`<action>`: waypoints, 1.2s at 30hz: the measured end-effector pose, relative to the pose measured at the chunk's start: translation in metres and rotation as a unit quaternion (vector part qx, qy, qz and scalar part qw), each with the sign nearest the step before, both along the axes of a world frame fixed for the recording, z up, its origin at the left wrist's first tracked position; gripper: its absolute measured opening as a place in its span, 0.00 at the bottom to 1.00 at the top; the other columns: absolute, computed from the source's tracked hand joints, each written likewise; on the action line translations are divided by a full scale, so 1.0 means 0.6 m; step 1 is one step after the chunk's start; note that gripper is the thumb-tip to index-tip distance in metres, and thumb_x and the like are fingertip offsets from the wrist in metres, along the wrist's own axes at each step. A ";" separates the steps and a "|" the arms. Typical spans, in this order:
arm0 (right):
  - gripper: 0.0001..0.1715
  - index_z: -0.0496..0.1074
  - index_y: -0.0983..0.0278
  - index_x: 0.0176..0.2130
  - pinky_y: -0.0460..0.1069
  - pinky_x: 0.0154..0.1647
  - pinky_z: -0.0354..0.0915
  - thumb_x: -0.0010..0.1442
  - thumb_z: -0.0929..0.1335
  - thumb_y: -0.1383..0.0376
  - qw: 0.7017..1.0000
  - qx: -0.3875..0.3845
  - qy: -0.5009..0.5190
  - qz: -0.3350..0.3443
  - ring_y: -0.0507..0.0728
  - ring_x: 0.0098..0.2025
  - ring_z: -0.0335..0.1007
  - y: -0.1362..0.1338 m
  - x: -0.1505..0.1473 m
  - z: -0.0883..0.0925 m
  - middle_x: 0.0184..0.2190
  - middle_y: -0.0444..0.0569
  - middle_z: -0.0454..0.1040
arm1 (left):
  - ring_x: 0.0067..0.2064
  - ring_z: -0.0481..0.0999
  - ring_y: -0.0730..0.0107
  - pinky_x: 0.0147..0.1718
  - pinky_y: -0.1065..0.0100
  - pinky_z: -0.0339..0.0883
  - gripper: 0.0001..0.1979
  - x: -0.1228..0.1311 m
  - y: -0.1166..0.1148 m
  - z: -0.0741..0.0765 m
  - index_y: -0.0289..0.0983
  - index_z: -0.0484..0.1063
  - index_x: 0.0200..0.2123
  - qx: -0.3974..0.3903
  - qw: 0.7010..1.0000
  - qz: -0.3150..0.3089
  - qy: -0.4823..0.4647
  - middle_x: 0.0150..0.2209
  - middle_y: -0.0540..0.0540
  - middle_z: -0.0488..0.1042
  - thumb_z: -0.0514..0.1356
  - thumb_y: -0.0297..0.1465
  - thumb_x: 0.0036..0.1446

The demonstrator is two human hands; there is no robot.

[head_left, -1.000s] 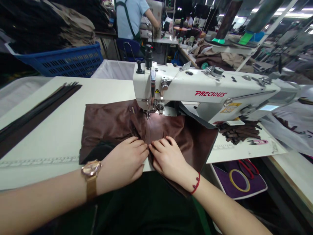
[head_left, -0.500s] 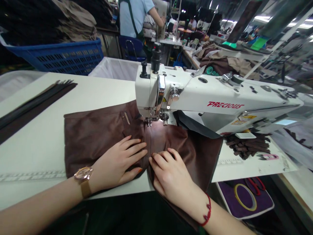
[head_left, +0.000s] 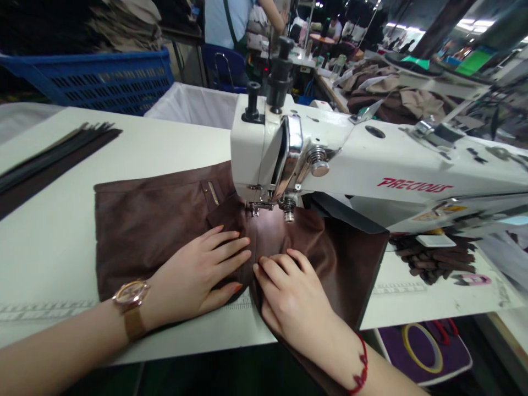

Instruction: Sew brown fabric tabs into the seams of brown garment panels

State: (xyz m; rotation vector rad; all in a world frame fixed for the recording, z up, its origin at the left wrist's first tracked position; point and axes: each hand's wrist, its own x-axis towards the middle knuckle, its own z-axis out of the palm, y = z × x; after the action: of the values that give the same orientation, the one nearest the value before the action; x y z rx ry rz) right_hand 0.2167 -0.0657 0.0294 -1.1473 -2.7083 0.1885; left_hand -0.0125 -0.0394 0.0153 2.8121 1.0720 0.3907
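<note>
Dark brown leather-like material (head_left: 152,231) lies across the white table and passes beneath the presser foot (head_left: 256,208) of a white sewing machine (head_left: 346,148). A zipper (head_left: 213,193) shows on its left part. My left hand (head_left: 206,272) rests flat on the material, fingers spread, just left of a vertical seam below the foot. On the right side of that seam my right hand (head_left: 289,291) has its fingers curled on the edge of the material, pinching it. A black piece (head_left: 346,213) lies under the machine arm.
Dark strips (head_left: 53,159) lie at the left. At the right are brown strips (head_left: 437,258), pink snips (head_left: 474,279) and a purple tray (head_left: 391,352) holding a tape roll (head_left: 406,335). A blue basket (head_left: 111,80) and a person (head_left: 223,25) are behind.
The view has moved closer to the machine, which looks larger. Both hands keep nearly the same pose on the material, which has shifted only slightly relative to the presser foot, if at all.
</note>
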 end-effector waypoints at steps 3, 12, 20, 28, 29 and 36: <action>0.21 0.69 0.67 0.51 0.60 0.60 0.53 0.57 0.66 0.67 1.000 0.010 0.002 0.003 0.61 0.49 0.65 0.017 -0.003 -0.001 0.47 0.53 0.73 | 0.59 0.64 0.51 0.61 0.45 0.55 0.22 -0.002 0.016 -0.003 0.39 0.69 0.56 0.009 1.000 -0.002 0.004 0.58 0.43 0.69 0.57 0.38 0.60; 0.21 0.69 0.68 0.52 0.60 0.61 0.52 0.58 0.65 0.67 1.000 0.015 0.002 0.015 0.62 0.50 0.64 0.067 -0.002 -0.005 0.49 0.54 0.73 | 0.60 0.63 0.52 0.61 0.48 0.57 0.22 -0.005 0.063 -0.007 0.36 0.68 0.57 0.021 1.000 -0.005 0.002 0.58 0.42 0.68 0.54 0.39 0.62; 0.21 0.69 0.69 0.52 0.59 0.61 0.53 0.60 0.64 0.67 0.999 0.032 -0.018 0.020 0.64 0.52 0.62 0.109 -0.005 -0.007 0.51 0.55 0.72 | 0.58 0.65 0.52 0.59 0.51 0.60 0.21 -0.004 0.107 -0.006 0.35 0.69 0.55 0.033 0.999 -0.011 -0.009 0.56 0.41 0.70 0.55 0.39 0.62; 0.20 0.69 0.72 0.52 0.61 0.58 0.58 0.60 0.63 0.69 0.997 0.067 -0.019 0.032 0.63 0.50 0.66 0.147 -0.011 -0.015 0.50 0.58 0.72 | 0.52 0.70 0.54 0.52 0.56 0.66 0.21 0.002 0.138 -0.018 0.32 0.70 0.53 0.061 0.998 0.004 0.006 0.50 0.38 0.73 0.51 0.39 0.64; 0.20 0.70 0.72 0.52 0.60 0.59 0.58 0.61 0.62 0.69 0.997 0.070 -0.018 0.032 0.62 0.51 0.66 0.150 -0.010 -0.014 0.50 0.58 0.72 | 0.52 0.70 0.54 0.52 0.56 0.66 0.21 0.005 0.140 -0.016 0.32 0.70 0.53 0.053 0.998 0.012 0.011 0.50 0.38 0.73 0.51 0.39 0.64; 0.35 0.60 0.68 0.62 0.62 0.67 0.46 0.65 0.61 0.49 0.990 -0.033 -0.011 0.136 0.62 0.66 0.52 0.097 0.098 0.039 0.63 0.57 0.61 | 0.58 0.65 0.53 0.59 0.49 0.59 0.36 -0.051 0.077 0.038 0.33 0.53 0.64 -0.016 0.996 0.086 0.007 0.61 0.38 0.64 0.59 0.43 0.58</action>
State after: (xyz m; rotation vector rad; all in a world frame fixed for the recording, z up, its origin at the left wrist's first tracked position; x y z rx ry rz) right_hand 0.2753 -0.0078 0.0526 -0.7953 -2.8886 0.3098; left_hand -0.0433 0.0069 0.0379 2.7089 1.3151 0.3663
